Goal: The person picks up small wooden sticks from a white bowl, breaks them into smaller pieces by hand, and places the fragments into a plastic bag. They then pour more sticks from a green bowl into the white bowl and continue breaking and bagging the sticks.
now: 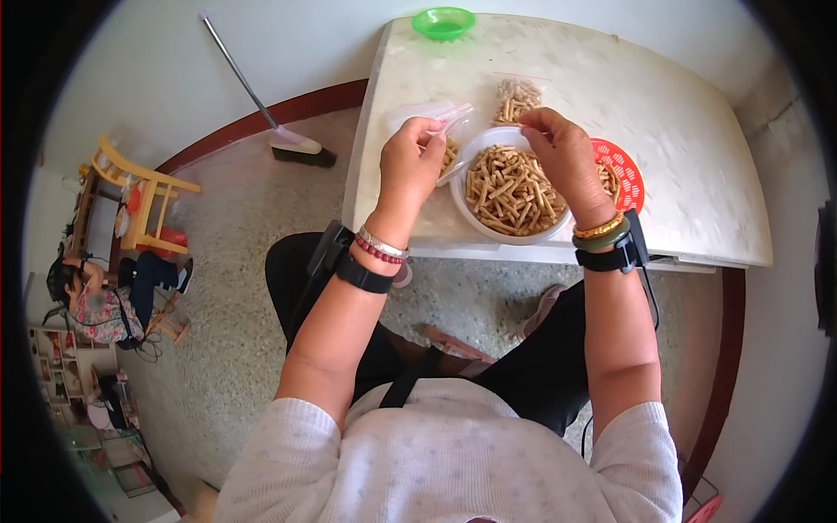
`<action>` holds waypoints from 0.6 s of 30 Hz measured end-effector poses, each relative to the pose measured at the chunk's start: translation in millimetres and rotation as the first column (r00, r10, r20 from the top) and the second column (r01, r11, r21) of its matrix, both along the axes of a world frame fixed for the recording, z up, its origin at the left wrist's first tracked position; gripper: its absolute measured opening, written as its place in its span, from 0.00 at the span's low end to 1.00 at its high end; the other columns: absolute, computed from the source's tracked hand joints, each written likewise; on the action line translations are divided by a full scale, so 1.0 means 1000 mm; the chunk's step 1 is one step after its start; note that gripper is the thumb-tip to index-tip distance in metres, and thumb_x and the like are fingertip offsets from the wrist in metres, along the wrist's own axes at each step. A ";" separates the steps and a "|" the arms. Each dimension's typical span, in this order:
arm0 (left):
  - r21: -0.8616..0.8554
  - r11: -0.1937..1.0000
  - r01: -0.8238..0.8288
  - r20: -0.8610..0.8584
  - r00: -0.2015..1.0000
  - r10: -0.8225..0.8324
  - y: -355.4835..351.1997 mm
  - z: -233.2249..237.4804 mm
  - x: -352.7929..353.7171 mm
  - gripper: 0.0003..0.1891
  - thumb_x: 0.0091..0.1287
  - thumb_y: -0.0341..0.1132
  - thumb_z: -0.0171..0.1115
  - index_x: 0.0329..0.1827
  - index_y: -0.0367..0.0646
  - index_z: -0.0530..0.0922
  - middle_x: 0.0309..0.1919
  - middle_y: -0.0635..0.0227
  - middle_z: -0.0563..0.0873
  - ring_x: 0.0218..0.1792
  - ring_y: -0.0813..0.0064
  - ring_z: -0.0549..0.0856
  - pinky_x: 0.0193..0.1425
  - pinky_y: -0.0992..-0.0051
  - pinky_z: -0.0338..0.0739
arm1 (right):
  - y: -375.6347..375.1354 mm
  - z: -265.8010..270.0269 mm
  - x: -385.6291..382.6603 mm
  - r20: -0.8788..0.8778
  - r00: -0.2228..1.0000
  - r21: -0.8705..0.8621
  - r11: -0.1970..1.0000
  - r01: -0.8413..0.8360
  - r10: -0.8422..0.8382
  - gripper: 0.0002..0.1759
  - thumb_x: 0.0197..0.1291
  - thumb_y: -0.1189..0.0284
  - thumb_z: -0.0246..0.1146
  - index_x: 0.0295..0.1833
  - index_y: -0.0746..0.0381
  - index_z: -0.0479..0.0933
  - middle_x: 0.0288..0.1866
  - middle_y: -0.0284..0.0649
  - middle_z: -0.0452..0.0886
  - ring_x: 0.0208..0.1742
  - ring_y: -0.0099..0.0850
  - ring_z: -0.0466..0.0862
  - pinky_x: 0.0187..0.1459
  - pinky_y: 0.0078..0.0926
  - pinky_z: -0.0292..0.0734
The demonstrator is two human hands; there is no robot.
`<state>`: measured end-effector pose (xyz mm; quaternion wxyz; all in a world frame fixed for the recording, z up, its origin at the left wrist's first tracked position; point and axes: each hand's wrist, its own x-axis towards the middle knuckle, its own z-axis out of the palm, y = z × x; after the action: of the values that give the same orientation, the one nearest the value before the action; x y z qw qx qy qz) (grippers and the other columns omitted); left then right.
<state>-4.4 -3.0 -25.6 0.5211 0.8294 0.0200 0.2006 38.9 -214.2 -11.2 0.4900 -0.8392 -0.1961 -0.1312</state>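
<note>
My left hand (411, 166) pinches the edge of a clear plastic bag (451, 157) that has some short tan sticks inside. A white bowl (516, 193) heaped with the same sticks stands just right of the bag, near the table's front edge. Over the bowl's upper right rim is my right hand (558, 152), its fingers bent and drawn together; whatever is between them is too small to make out. Behind the bowl lies a filled clear bag (517, 100) of sticks. A red perforated basket (629, 179) with more sticks sits partly behind my right wrist.
On the pale table (680, 157) a green bowl (443, 24) stands at the far left corner. A broom (301, 146) leans on the wall at the left. Farther left, another person (109, 309) sits near a wooden chair (144, 205).
</note>
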 end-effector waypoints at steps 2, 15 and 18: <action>0.113 0.993 -0.034 0.106 0.994 0.022 -0.011 0.006 -0.013 0.09 0.60 0.27 0.58 0.43 0.37 0.77 0.28 0.64 0.83 0.24 0.74 0.80 0.31 0.75 0.75 | -0.019 0.001 -0.002 -0.014 0.998 -0.249 0.967 0.061 -0.066 0.07 0.57 0.72 0.60 0.39 0.60 0.81 0.35 0.46 0.84 0.37 0.43 0.84 0.39 0.36 0.78; 0.059 0.975 0.215 0.133 0.966 -0.221 -0.068 -0.009 -0.088 0.11 0.60 0.20 0.56 0.44 0.39 0.76 0.34 0.62 0.78 0.30 0.70 0.80 0.33 0.75 0.75 | -0.030 -0.018 -0.018 -0.076 0.992 -0.790 0.614 0.004 -0.104 0.08 0.54 0.67 0.60 0.34 0.57 0.83 0.31 0.42 0.84 0.35 0.39 0.85 0.39 0.39 0.79; 0.071 0.974 0.215 0.115 0.968 -0.222 -0.069 -0.012 -0.090 0.10 0.60 0.20 0.56 0.44 0.38 0.76 0.33 0.62 0.79 0.30 0.70 0.81 0.33 0.77 0.75 | -0.024 -0.021 -0.021 -0.054 0.990 -0.829 0.559 0.026 -0.127 0.09 0.53 0.66 0.61 0.34 0.60 0.82 0.32 0.42 0.84 0.36 0.39 0.85 0.39 0.38 0.79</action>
<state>-94.0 -71.6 -37.3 0.5160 0.8274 -0.1094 0.1926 17.9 -238.2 -32.3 0.0442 -0.9842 -0.1714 -0.0001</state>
